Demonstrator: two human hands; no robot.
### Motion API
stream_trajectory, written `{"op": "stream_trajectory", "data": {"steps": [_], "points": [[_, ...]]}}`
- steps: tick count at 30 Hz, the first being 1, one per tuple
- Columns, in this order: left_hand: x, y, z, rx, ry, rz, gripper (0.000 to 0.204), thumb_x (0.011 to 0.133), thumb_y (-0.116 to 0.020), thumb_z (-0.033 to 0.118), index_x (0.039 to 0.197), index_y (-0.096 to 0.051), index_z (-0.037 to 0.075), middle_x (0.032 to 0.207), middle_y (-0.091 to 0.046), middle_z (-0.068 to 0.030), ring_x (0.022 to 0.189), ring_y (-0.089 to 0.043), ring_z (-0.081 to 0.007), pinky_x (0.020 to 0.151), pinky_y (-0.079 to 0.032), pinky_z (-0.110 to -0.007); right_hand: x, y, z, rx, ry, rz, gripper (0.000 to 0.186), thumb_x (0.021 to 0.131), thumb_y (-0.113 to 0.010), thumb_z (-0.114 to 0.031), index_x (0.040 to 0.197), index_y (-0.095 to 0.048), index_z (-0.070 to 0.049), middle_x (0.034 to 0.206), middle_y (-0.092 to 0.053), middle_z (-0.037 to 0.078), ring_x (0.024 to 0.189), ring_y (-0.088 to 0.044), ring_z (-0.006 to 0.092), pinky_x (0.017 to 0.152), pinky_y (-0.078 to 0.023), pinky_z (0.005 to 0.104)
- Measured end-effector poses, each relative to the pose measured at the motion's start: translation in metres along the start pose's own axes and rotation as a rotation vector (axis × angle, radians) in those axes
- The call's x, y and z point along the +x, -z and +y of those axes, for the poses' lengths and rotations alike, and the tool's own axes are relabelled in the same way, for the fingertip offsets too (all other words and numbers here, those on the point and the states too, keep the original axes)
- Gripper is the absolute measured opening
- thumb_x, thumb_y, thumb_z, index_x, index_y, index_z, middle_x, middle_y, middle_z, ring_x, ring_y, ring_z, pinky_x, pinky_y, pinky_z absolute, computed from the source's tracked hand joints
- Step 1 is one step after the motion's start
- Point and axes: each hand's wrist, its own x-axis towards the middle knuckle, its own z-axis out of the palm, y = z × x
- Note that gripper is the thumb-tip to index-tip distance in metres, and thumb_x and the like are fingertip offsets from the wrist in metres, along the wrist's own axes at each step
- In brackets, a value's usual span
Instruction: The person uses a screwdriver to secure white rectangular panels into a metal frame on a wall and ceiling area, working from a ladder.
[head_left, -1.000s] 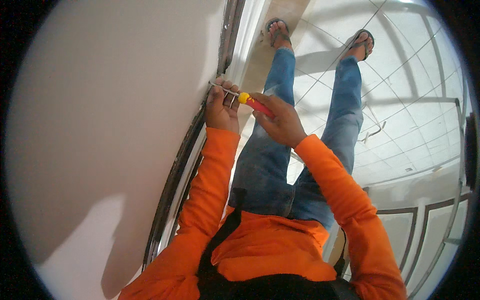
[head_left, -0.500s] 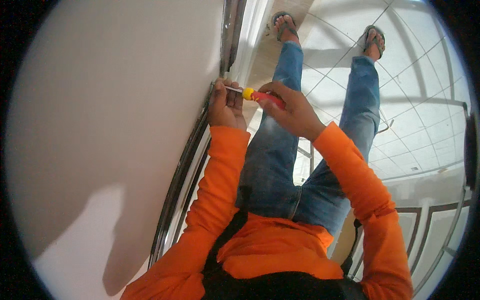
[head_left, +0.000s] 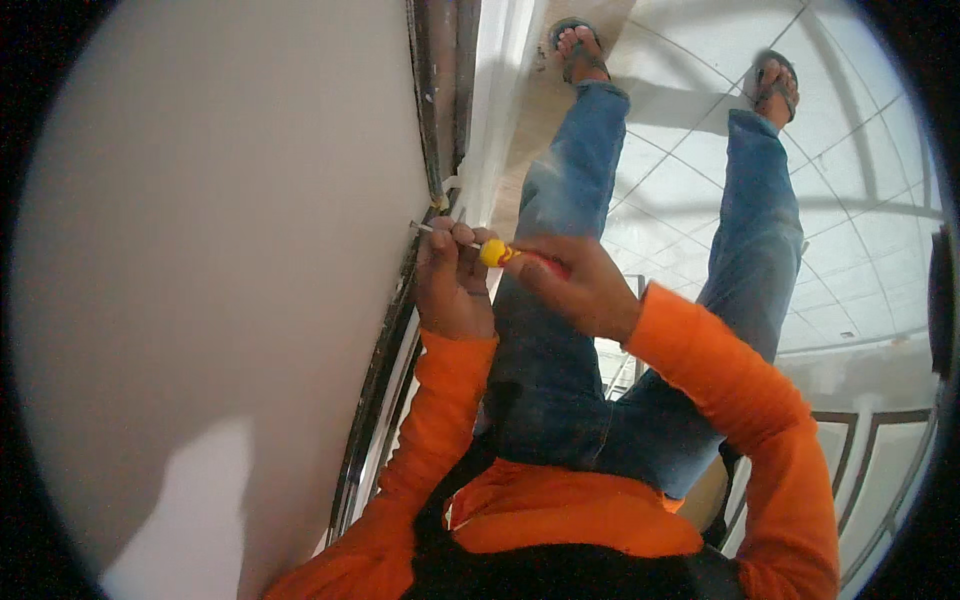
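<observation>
My right hand (head_left: 580, 285) is closed round the red grip of a screwdriver (head_left: 493, 252) with a yellow collar. Its thin metal shaft points left, toward a dark strip (head_left: 375, 375) along the edge of a large pale surface. The thumb and fingers of my left hand (head_left: 457, 280) pinch that shaft. Past these fingers a slim metal end sticks out beside the dark strip; whether a screw sits on it, I cannot tell. A gap with a small yellowish spot (head_left: 440, 203) shows in the dark edge just above my left fingertips.
The pale flat surface (head_left: 220, 200) fills the left side. A dark upright frame piece (head_left: 440, 90) and white trim (head_left: 500, 100) run beyond my hands. My legs in jeans (head_left: 570, 190) stretch over a light tiled floor (head_left: 680, 150). Metal bars (head_left: 625, 365) show between my legs.
Both hands and the screwdriver now sit lower in the picture, and the whole view has shifted. The shaft tilts more, and its far end now shows beyond my left fingers.
</observation>
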Motion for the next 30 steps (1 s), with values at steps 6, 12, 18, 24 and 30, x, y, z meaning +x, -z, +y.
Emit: {"op": "stream_trajectory", "data": {"steps": [6,12,18,24,30], "points": [[-0.004,-0.001,0.008,0.056,-0.059,0.053,0.038,0.093,-0.065,0.036,0.114,-0.054,0.005,0.094,-0.06,-0.003,0.096,-0.063,-0.0192,0.088,-0.052,-0.036,0.02,0.029,-0.036,0.34,-0.498,-0.371,0.04,0.098,-0.05,-0.037,0.12,-0.062,-0.005,0.073,-0.059,0.003,0.054,-0.049,0.0072,0.044,-0.034,0.0199],[0.005,-0.014,0.003,0.056,-0.093,0.073,0.031,0.096,-0.062,0.03,0.111,-0.057,0.004,0.093,-0.064,-0.0041,0.094,-0.063,-0.0188,0.087,-0.052,-0.034,0.01,0.018,-0.02,-0.53,0.324,0.127,0.041,0.09,-0.062,-0.031,0.127,-0.058,-0.015,0.086,-0.066,0.01,0.06,-0.062,0.0237,0.05,-0.049,0.0361],[0.005,-0.012,-0.001,-0.002,-0.053,0.102,0.036,0.097,-0.06,0.032,0.119,-0.053,0.004,0.097,-0.063,-0.0052,0.094,-0.063,-0.0177,0.088,-0.052,-0.033,0.01,0.023,-0.018,-0.815,0.266,-0.147,0.051,0.089,-0.066,-0.031,0.135,-0.052,-0.015,0.083,-0.062,0.014,0.064,-0.063,0.0311,0.06,-0.052,0.0387],[0.0,-0.003,0.002,0.054,-0.075,0.058,0.042,0.095,-0.061,0.04,0.115,-0.052,0.004,0.093,-0.059,-0.0031,0.089,-0.063,-0.0179,0.087,-0.052,-0.037,0.002,0.011,-0.025,-0.265,0.045,-0.124,0.037,0.09,-0.061,-0.024,0.125,-0.06,-0.013,0.081,-0.066,0.016,0.061,-0.065,0.0342,0.06,-0.053,0.0441],[-0.011,-0.023,0.01,0.114,-0.073,0.107,0.035,0.097,-0.059,0.036,0.112,-0.056,0.005,0.091,-0.059,-0.0024,0.086,-0.063,-0.0163,0.083,-0.051,-0.034,0.015,0.032,-0.031,0.108,-0.371,-0.429,0.033,0.092,-0.059,-0.028,0.117,-0.063,-0.007,0.076,-0.065,0.013,0.053,-0.057,0.0244,0.053,-0.048,0.0395]]}}
